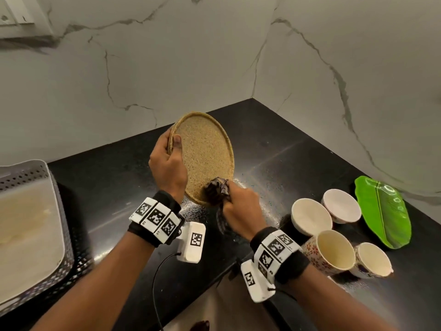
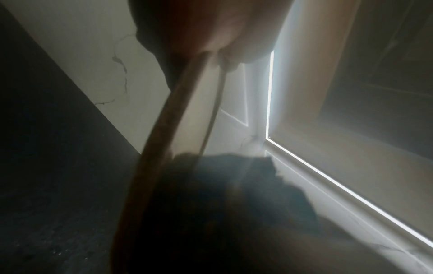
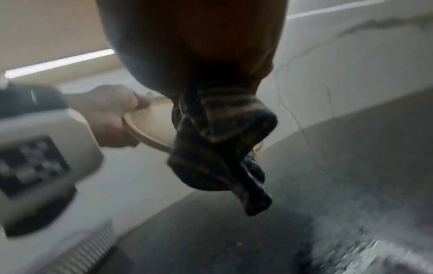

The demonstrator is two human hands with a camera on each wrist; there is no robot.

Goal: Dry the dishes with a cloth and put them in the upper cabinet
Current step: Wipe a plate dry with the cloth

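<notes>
Gripped at its left rim by the left hand (image 1: pixel 167 163), thumb on the face and fingers curled behind: one round speckled tan plate (image 1: pixel 206 156), held tilted on edge above the black countertop (image 1: pixel 298 149), face turned toward the right.

Right hand (image 1: pixel 241 211): fist closed round a bunched dark striped cloth (image 1: pixel 216 192), the wad pressed to the plate's near lower edge. The right wrist view shows a loose tail of the cloth (image 3: pixel 225 148) hanging below the fist, with the plate (image 3: pixel 150 126) behind it. The left wrist view is dim and blurred; the plate's rim (image 2: pixel 164 120) runs edge-on from the fingers downward.

Both wrists: black bands with white marker blocks and a white camera unit.

Items on the countertop, right side, near edge:
- two white bowls (image 1: pixel 310 217) (image 1: pixel 341 209), side by side, upright;
- one floral cup (image 1: pixel 334 252) just nearer than the bowls;
- one smaller cup (image 1: pixel 372 259) to its right;
- one green leaf-shaped dish (image 1: pixel 384 211), farthest right, near the marble wall (image 1: pixel 214 56).

Item at far left: grey perforated tray (image 1: pixel 62 211), a pale flat piece lying inside.

Countertop beneath the plate carries water droplets.
</notes>
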